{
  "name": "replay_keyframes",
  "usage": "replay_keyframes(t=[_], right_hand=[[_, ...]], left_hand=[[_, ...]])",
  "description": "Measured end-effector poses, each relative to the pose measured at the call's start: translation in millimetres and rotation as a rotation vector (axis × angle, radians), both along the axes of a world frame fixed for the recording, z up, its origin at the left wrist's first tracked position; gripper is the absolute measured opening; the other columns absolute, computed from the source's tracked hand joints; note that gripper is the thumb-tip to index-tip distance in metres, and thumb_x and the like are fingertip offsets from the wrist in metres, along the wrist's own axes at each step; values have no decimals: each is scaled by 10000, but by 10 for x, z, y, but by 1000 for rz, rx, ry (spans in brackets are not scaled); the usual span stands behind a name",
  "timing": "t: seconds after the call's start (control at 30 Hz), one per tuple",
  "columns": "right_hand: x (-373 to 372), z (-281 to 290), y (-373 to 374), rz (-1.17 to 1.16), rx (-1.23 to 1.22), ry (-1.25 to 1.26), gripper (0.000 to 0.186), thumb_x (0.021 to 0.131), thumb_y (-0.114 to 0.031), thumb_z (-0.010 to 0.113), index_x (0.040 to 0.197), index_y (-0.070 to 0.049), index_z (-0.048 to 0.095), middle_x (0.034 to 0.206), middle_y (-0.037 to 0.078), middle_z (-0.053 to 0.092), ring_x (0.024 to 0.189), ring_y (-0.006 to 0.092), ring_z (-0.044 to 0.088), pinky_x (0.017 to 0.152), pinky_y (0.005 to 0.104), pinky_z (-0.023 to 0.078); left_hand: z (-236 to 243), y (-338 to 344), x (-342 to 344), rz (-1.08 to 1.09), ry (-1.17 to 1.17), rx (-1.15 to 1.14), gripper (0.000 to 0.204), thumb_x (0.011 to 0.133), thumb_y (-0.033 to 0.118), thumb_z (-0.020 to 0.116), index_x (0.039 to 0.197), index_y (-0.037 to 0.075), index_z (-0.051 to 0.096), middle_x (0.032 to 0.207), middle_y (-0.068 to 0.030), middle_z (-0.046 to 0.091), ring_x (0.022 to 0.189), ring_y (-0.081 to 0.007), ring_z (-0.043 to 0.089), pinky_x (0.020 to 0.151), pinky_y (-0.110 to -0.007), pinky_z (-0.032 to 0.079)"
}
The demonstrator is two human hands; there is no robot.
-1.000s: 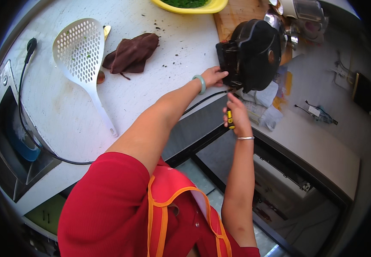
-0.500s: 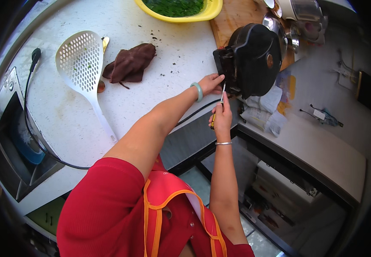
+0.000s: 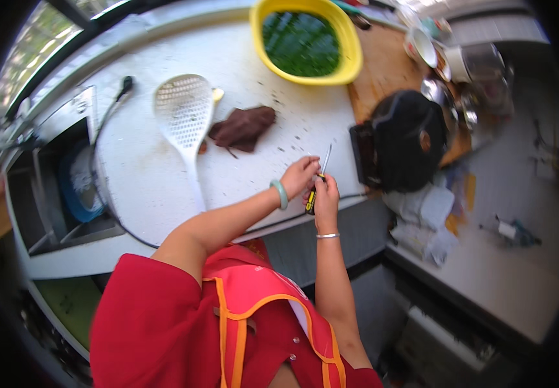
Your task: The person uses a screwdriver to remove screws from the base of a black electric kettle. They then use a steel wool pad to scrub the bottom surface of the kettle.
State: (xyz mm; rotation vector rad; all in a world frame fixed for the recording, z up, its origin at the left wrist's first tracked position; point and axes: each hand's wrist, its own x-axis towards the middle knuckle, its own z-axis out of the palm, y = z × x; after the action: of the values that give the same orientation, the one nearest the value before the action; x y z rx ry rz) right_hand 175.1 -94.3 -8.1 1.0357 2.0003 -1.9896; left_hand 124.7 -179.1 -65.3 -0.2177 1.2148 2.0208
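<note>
My right hand (image 3: 325, 196) is closed round the black and yellow handle of a screwdriver (image 3: 312, 202), whose metal shaft points up and away over the counter. Close beside it, my left hand (image 3: 300, 177), with a green bangle at the wrist, has its fingers pinched together near the screwdriver. Whatever those fingers hold is too small to make out. To the right of both hands, and apart from them, stands a bulky black rounded appliance (image 3: 405, 142) with a dark hinge or handle part on its left side.
On the white counter (image 3: 140, 161) lie a white slotted skimmer (image 3: 186, 107), a brown cloth (image 3: 244, 128) and a black cord (image 3: 102, 168). A yellow basin (image 3: 352, 64) of greens in liquid stands at the back beside a wooden board (image 3: 379, 55). A sink (image 3: 40, 194) is at left; plastic bags (image 3: 421, 207) lie right.
Both hands have drawn back from the black appliance, moving left, and the screwdriver tip has come away from it. The view has shifted, showing more of the basin and a window.
</note>
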Motion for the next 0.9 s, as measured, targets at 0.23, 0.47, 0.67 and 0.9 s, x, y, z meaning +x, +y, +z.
replay_keyframes(t=[0.23,0.47,0.67,0.9], right_hand=[[-221,-357,-455,389,89,68,248,907,-136,494,1075,47,495,799,91,625,727,119,572,671,248,454],[-141,-550,-659,710,221,55,486,895,-160,515,1318,21,360,1006,116,583,710,140,574,579,271,518],[352,-207,-553,703,167,111,410,902,-142,485,1280,3,419,1112,125,565,806,153,590,598,268,522],[1070,66,-1100,701,-13,183,325,904,-131,462,1194,12,489,995,107,617,819,150,603,622,252,507]], left_hand=[[324,-1110,70,229,551,-564,167,863,150,583,834,-13,604,778,-71,561,709,-142,542,665,-272,456],[441,-1605,300,436,587,-644,280,800,53,605,1055,19,495,999,-83,528,871,-159,572,761,-276,490],[427,-1743,942,395,845,-845,512,783,89,601,1256,8,424,1215,-168,448,1156,-292,448,998,-351,360],[659,-2146,1725,366,924,-882,533,789,95,591,1281,-4,410,1263,-193,431,1199,-309,410,1033,-356,320]])
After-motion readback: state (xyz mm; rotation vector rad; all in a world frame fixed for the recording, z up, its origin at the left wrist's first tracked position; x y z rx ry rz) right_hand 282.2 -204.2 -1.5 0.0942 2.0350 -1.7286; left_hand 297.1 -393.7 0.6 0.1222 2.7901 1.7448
